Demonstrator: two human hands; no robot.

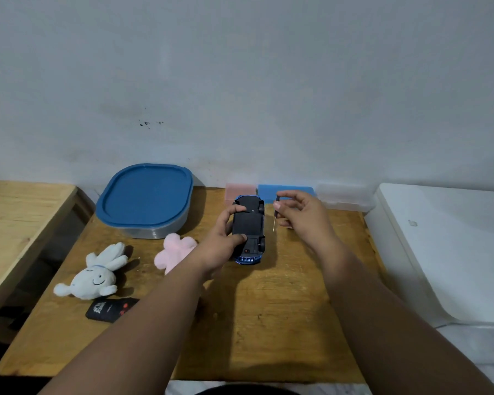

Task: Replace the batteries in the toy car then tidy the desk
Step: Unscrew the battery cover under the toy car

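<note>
You face a pale grey wall with dark specks. A wooden desk abuts it. A second wooden table stands left.

Both forearms were bare up to the frame's edge, with no sleeves showing; the left hand and right hand wore no gloves

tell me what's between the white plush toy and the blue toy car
A pink plush toy and the left hand gripping the upturned blue toy car, in the head view.
</note>
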